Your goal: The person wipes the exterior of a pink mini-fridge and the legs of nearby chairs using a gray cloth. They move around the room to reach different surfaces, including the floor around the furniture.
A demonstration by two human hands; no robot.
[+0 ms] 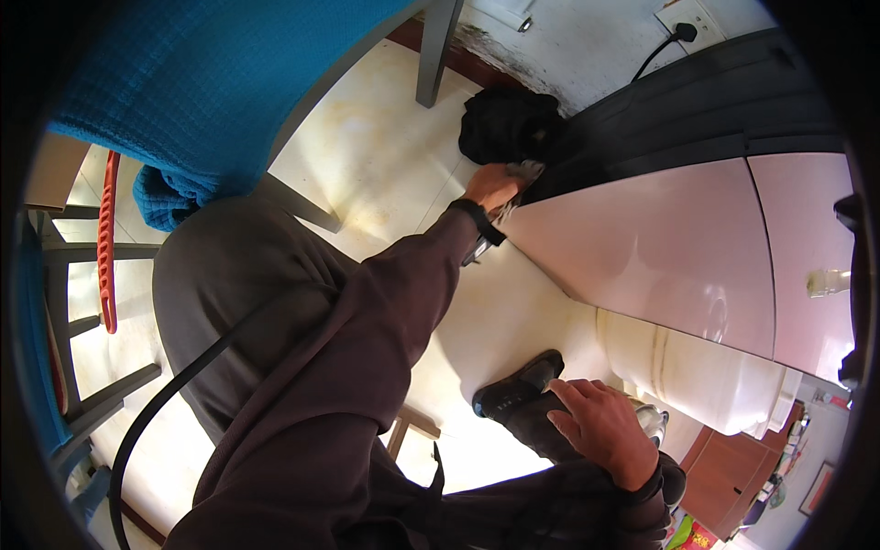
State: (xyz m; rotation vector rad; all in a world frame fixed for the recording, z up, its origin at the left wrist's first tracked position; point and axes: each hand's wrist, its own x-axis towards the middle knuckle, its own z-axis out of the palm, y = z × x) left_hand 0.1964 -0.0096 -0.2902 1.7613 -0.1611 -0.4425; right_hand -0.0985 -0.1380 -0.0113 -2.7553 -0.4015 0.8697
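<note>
My left hand [493, 187], with a black band at its wrist, reaches down to the lower back corner of a pink-fronted refrigerator [646, 240]. Its fingers are closed on a greyish cloth [524, 172], partly hidden by the hand, against the dark side panel. Just beyond the cloth a black fabric bundle [505, 124] lies on the floor by the wall. My right hand [608, 430] is lower right over my dark-trousered leg, above a black shoe [519, 381]; it holds nothing and its fingers are slightly apart.
A chair covered with a blue cloth [206, 82] stands at upper left. A red strap-like thing [108, 240] hangs by other chair frames at far left. A plug sits in a wall socket [694, 27] at upper right. A brown cabinet [732, 474] is at lower right.
</note>
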